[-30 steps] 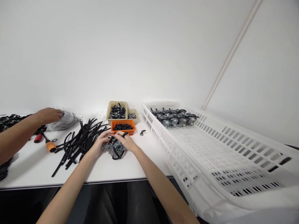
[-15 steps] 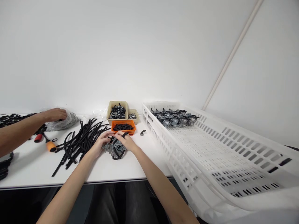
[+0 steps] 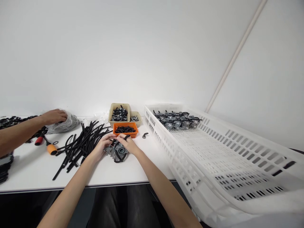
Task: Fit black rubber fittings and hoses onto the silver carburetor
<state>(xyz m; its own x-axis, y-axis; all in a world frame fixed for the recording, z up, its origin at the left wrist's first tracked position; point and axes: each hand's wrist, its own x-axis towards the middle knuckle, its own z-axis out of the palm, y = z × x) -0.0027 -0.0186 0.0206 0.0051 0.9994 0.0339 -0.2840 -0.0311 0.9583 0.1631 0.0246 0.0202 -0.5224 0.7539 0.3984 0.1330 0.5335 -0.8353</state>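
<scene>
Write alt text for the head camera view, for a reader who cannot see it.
Two bare hands, left hand and right hand, hold a grey metal part with a black hose on a white table. Loose black hoses lie left, an orange basket behind, a white crate right; another person's hand rests on a plastic bag.

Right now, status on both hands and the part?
Left hand and right hand both gripping grey metal part on white table. Black hoses alongside left hand. Co-worker's hand far left, apart.

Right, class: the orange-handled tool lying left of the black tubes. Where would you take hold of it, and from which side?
Grip the orange-handled tool by its bulbous orange handle, coming from above and the table's near edge. It lies flat, its thin dark shaft pointing away towards the red-handled tool, and the black tubes crowd its right side.
</scene>
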